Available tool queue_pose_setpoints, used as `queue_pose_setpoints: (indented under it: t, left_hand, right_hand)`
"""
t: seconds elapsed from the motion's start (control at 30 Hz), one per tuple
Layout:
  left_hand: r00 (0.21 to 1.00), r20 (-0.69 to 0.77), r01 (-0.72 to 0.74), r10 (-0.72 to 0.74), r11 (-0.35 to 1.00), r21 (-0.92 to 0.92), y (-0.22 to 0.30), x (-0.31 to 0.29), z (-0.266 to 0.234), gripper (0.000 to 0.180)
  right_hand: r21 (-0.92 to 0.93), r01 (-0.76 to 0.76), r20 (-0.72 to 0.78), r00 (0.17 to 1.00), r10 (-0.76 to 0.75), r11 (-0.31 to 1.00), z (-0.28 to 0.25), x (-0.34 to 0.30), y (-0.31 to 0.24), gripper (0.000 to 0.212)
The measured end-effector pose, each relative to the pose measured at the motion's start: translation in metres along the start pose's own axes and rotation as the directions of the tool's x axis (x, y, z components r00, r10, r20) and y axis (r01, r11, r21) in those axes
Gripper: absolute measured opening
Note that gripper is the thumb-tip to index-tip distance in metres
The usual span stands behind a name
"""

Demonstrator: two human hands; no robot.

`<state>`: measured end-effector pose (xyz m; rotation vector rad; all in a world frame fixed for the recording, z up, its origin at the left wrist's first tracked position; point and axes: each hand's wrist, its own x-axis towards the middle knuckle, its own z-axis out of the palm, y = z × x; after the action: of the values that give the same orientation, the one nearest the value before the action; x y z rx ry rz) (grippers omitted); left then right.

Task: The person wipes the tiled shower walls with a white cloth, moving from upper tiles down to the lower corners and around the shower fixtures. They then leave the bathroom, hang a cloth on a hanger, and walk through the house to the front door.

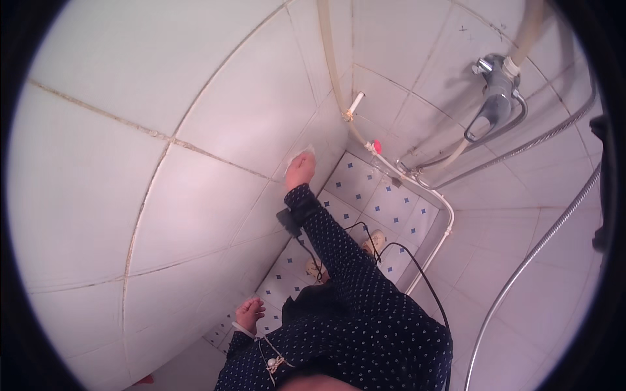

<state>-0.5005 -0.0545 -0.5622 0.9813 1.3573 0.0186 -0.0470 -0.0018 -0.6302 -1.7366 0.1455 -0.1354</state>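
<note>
My right hand (299, 172) is stretched out to the tiled wall on the left (222, 130). Its fingers are closed over a thin white cloth or tissue (310, 150), pressed on the tiles; only the edges show past the knuckles. Lower down, my left hand (250, 314) hangs near the same wall with its fingers curled in and nothing visible in them. A pale bracelet (243, 330) circles that wrist. Around my right wrist sits a dark strap with a small black box (289, 222), and a black cable runs from it.
A shower mixer tap (497, 98) is fixed on the right wall, with metal hoses (521, 267) hanging nearby. Pale piping with a red-handled valve (376, 147) runs along the corner and the low ledge. Underfoot lies a white floor with blue diamonds (385, 208).
</note>
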Motion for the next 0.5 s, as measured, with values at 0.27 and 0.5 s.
queue_pose_setpoints:
  t: [0.27, 0.5]
  left_hand:
    - [0.99, 0.137, -0.016, 0.02, 0.999, -0.035, -0.006, 0.005, -0.079, 0.019]
    - [0.984, 0.077, -0.165, 0.161, 0.986, 0.039, 0.013, 0.007, -0.057, 0.021]
  right_hand:
    - [-0.057, -0.065, 0.043, 0.997, 0.068, 0.996, 0.0, -0.08, 0.007, 0.016]
    - [-0.125, -0.106, -0.01, 0.994, 0.106, 0.986, 0.022, 0.058, 0.044, 0.014]
